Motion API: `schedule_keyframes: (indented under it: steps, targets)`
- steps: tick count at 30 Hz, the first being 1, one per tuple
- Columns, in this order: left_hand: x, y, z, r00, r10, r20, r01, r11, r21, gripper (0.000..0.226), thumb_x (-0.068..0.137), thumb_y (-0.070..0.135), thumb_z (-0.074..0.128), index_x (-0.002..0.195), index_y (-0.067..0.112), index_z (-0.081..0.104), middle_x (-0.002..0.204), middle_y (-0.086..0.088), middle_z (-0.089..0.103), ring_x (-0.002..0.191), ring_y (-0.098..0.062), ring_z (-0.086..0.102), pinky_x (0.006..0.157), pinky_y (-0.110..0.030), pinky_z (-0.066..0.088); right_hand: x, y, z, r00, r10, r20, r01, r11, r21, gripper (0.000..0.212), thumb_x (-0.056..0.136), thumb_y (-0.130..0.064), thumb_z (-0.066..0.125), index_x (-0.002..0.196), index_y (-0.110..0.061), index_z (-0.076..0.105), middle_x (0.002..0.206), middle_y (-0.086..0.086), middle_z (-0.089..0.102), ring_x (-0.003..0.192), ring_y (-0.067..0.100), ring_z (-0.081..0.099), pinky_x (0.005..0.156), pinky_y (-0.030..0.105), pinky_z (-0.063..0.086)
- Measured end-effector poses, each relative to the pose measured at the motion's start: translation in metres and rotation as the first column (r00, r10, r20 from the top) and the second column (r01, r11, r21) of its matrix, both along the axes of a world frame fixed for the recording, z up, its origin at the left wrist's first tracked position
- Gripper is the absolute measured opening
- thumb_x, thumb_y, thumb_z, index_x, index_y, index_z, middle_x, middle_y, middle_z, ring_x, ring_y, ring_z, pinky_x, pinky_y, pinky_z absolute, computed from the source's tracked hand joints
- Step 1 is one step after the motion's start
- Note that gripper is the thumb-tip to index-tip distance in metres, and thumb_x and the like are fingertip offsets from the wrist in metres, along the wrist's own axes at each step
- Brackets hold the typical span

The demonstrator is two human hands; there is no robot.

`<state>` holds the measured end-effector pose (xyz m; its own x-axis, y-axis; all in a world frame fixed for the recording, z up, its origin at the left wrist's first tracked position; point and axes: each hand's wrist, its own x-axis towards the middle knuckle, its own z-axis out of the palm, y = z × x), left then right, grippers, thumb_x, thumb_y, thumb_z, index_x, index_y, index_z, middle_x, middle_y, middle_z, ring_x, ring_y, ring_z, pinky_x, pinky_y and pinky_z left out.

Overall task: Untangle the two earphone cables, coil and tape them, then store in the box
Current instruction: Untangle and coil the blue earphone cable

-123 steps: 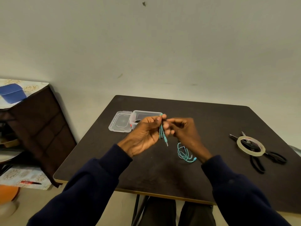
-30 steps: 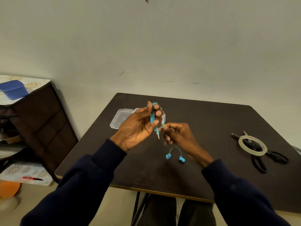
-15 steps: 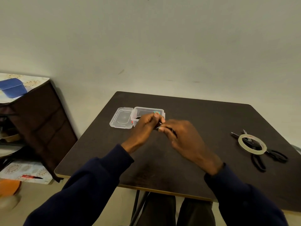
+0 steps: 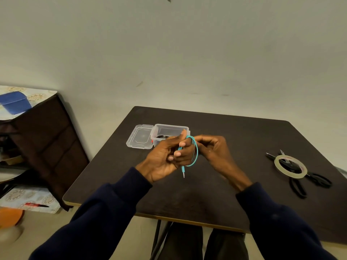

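Note:
A teal earphone cable (image 4: 196, 152) is looped around the fingers of my left hand (image 4: 165, 158), its jack plug (image 4: 183, 170) hanging down below the hand. My right hand (image 4: 214, 151) pinches the loop from the right side. Both hands are held above the middle of the dark table (image 4: 234, 139). Behind them stands a clear plastic box (image 4: 169, 129) with its lid (image 4: 139, 136) open flat to the left; something dark lies inside it. At the right of the table a roll of clear tape (image 4: 290, 167) lies on black scissors (image 4: 300, 182).
A dark cabinet (image 4: 47, 139) with a blue container (image 4: 15, 103) on top stands left of the table. An orange object (image 4: 9, 216) and a patterned cloth (image 4: 28, 199) lie on the floor at the left. My legs (image 4: 202, 243) are under the table's near edge.
The cable has gone from a hanging strand with earbuds dangling to a loop wound round my left fingers. Both hands dipped toward the box and have come back over the table's middle.

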<state>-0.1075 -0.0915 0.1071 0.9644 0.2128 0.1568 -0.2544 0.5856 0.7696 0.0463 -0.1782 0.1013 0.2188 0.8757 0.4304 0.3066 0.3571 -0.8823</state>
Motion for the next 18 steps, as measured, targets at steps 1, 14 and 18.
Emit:
schedule_keyframes:
  steps: [1, 14, 18]
  targets:
    - [0.0, 0.001, 0.001, 1.0, -0.011, 0.017, 0.011, 1.0, -0.025, 0.046, 0.109, 0.035, 0.027, 0.072, 0.014, 0.046, 0.054, 0.003, 0.042, 0.04, -0.005, 0.017, 0.048, -0.021, 0.018, -0.004, -0.002, -0.007, 0.989, 0.041, -0.141, -0.047, 0.998, -0.044, 0.02, 0.095, -0.005, 0.059, 0.108, 0.004, 0.072, 0.102, 0.02, 0.074, 0.093, 0.026, 0.072, 0.082, 0.037, 0.06]
    - [-0.005, 0.009, 0.006, 0.997, 0.074, 0.012, -0.073, 0.994, -0.082, 0.046, 0.108, 0.035, 0.029, 0.074, 0.011, 0.049, 0.06, -0.002, 0.046, 0.053, -0.013, 0.048, 0.056, -0.023, 0.043, -0.023, -0.012, -0.006, 0.839, 0.112, -0.533, -0.175, 0.982, -0.07, 0.038, 0.091, -0.029, 0.055, 0.097, 0.005, 0.07, 0.086, 0.018, 0.062, 0.07, 0.014, 0.055, 0.054, 0.021, 0.046]
    - [-0.009, 0.01, 0.011, 0.997, 0.059, -0.049, -0.058, 0.998, 0.004, 0.039, 0.104, 0.034, 0.041, 0.076, 0.009, 0.053, 0.067, -0.006, 0.051, 0.068, -0.02, 0.057, 0.071, -0.029, 0.056, -0.019, -0.01, -0.011, 0.905, 0.048, -0.422, -0.083, 0.994, -0.065, 0.027, 0.094, -0.016, 0.061, 0.102, 0.007, 0.072, 0.091, 0.021, 0.07, 0.077, 0.024, 0.056, 0.056, 0.022, 0.044]
